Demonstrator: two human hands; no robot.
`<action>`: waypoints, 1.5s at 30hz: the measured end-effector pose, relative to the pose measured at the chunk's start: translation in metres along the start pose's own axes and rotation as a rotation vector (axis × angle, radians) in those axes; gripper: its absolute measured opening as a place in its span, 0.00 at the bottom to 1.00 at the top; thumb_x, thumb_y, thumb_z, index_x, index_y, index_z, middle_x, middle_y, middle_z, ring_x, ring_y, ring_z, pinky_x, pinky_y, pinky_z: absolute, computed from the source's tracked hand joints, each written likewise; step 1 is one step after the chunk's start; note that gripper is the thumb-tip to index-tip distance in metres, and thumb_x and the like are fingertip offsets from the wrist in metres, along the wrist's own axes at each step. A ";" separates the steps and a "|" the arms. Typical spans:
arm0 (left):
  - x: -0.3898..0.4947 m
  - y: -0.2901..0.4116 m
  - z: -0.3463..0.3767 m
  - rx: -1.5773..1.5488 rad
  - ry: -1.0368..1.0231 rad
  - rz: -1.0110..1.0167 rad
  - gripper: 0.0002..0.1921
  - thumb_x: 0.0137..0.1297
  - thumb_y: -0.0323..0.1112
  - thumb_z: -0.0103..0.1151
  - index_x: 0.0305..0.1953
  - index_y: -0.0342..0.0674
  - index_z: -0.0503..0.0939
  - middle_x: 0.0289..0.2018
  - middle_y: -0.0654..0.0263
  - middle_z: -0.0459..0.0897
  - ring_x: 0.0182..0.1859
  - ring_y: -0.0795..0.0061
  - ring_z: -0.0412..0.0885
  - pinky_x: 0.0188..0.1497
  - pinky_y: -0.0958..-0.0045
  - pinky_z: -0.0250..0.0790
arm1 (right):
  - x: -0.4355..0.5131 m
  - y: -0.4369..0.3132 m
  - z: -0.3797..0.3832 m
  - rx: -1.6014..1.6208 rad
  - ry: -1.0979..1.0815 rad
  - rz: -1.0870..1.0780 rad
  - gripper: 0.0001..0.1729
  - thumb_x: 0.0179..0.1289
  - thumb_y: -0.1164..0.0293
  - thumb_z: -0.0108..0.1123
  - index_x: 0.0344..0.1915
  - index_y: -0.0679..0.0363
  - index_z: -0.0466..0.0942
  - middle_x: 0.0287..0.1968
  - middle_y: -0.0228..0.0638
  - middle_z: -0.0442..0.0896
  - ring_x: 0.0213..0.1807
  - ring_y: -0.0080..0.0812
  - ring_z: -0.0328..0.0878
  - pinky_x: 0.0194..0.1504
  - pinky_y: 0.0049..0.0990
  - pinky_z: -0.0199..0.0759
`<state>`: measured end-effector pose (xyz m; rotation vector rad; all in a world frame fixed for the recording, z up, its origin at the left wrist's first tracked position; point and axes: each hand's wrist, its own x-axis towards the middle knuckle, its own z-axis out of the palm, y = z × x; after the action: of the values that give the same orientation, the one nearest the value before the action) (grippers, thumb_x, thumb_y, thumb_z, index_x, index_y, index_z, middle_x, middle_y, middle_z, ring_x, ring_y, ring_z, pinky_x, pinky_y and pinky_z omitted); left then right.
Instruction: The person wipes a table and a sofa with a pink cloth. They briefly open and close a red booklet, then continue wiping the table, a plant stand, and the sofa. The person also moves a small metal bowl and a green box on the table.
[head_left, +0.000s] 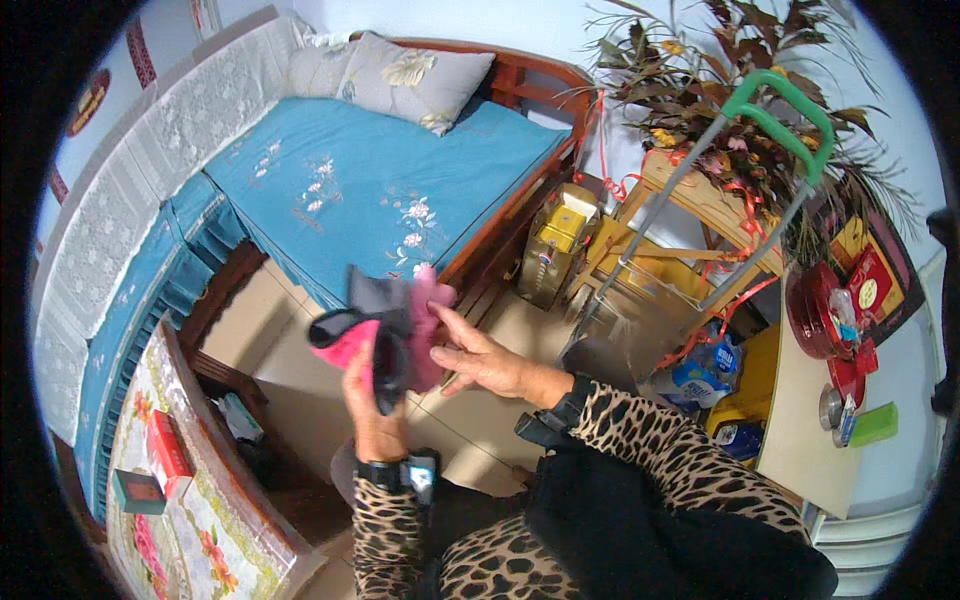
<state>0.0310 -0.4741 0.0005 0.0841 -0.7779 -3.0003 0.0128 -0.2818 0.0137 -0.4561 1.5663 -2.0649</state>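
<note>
My left hand (371, 412) grips a bundle of small soft items, apparently fabric, in bright pink, dusky pink, grey and black. The bright pink and black piece (349, 345) is at the left of the bundle, and a dusky pink piece (429, 330) is at its right. My right hand (480, 360) is at the bundle's right side with its fingers apart, touching or very near the dusky pink piece. Whether it grips that piece is unclear. The items are slightly blurred, so their exact kind cannot be told.
Ahead is a wooden bench with a blue embroidered cover (360, 195) and a grey cushion (412, 75). A table (247, 525) with a floral cover stands at lower left. On the right are a green-handled metal cart (652, 202), a cardboard box (551, 255) and a wooden stool (675, 176).
</note>
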 end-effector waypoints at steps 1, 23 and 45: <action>-0.007 -0.010 0.010 0.002 0.029 -0.128 0.16 0.66 0.37 0.56 0.50 0.33 0.78 0.46 0.58 0.84 0.45 0.65 0.83 0.53 0.68 0.76 | 0.003 -0.007 0.010 -0.154 -0.001 -0.239 0.45 0.70 0.57 0.58 0.76 0.53 0.44 0.65 0.41 0.64 0.65 0.33 0.63 0.49 0.33 0.78; 0.116 -0.035 0.028 0.700 0.231 0.368 0.16 0.58 0.22 0.62 0.49 0.34 0.78 0.42 0.64 0.83 0.41 0.71 0.82 0.47 0.71 0.74 | -0.003 -0.029 -0.237 0.071 0.498 -0.281 0.19 0.66 0.77 0.50 0.56 0.68 0.73 0.48 0.36 0.81 0.50 0.30 0.80 0.54 0.30 0.73; 0.156 -0.071 0.000 0.880 0.361 0.146 0.20 0.62 0.28 0.59 0.56 0.33 0.73 0.45 0.63 0.82 0.46 0.72 0.80 0.52 0.70 0.71 | 0.238 -0.026 -0.529 -1.365 1.136 -0.480 0.17 0.72 0.69 0.40 0.53 0.65 0.70 0.37 0.43 0.82 0.26 0.40 0.79 0.28 0.35 0.76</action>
<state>-0.1264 -0.4208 -0.0409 0.5357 -1.8427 -2.1800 -0.4753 0.0041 -0.1177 0.0119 3.7824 -1.0883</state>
